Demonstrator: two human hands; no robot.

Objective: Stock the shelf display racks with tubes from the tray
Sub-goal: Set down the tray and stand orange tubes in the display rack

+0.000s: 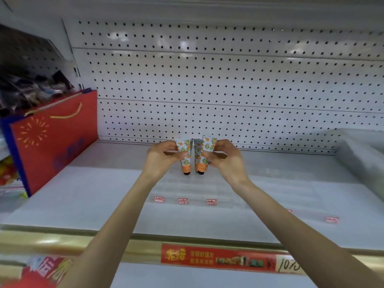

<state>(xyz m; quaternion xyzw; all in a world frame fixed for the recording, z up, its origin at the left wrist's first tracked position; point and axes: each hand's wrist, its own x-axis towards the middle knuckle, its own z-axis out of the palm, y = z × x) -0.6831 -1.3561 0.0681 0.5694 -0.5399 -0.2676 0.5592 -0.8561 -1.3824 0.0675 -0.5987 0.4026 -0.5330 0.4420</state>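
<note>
At the near edge of the shelf, a gold front rail [83, 242] carries a red promotional strip [218, 258]. Behind it, on the white shelf deck [93, 194], stands a clear display rack [224, 196] with small red labels [182, 201] on its front wall. Its lanes appear unfilled, though the transparent walls are hard to trace.

Above the rear of the rack, both hands work close together. The left hand [162, 156] pinches one printed tube [185, 156] between thumb and fingers, cap down. The right hand [226, 161] pinches a second tube [199, 157], also cap down — a third tube top [210, 143] shows beside it, apparently in the same grip. Whether the caps touch the rack floor cannot be told.

Beyond runs the pegboard back panel [228, 80]. A red gift bag [56, 138] stands at far left. A pale container [357, 154] at far right may be the tray.

Step in hand, by judgement: placement, early in the task. The next move calls for lowering each tube upright into its own lane — caps down, prints facing front — then releasing.
</note>
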